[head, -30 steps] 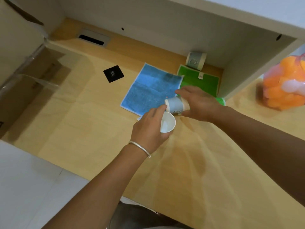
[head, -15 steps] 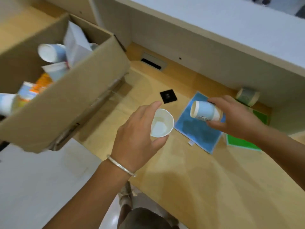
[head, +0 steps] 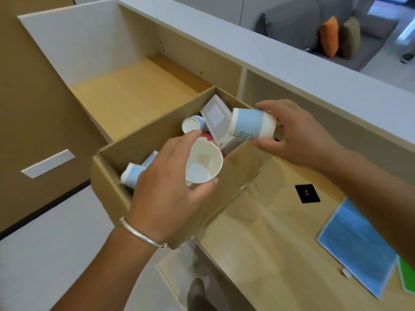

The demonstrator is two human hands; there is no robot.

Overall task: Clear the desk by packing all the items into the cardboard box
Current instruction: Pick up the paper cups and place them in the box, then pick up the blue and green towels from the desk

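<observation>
Hands (head: 170, 194) now over cardboard box (head: 143, 142), wooden desk (head: 258, 232), perhaps sofa (head: 298, 21) behind

Both hands hold cups over the cardboard box (head: 143, 142), which sits left of the cloths (head: 357, 248).

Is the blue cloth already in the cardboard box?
No, the blue cloth lies flat on the desk, outside the cardboard box.

A pale wood counter (head: 258, 254) runs under a grey-topped partition (head: 269, 70), with an open cubby (head: 134, 90) at the back left. Beyond the partition stands a grey sofa (head: 298, 23) with 2 cushions, 1 orange (head: 329, 37) and 1 brown (head: 350, 37). A brown panel (head: 33, 108) fills the left side above light grey floor (head: 56, 254).
</observation>
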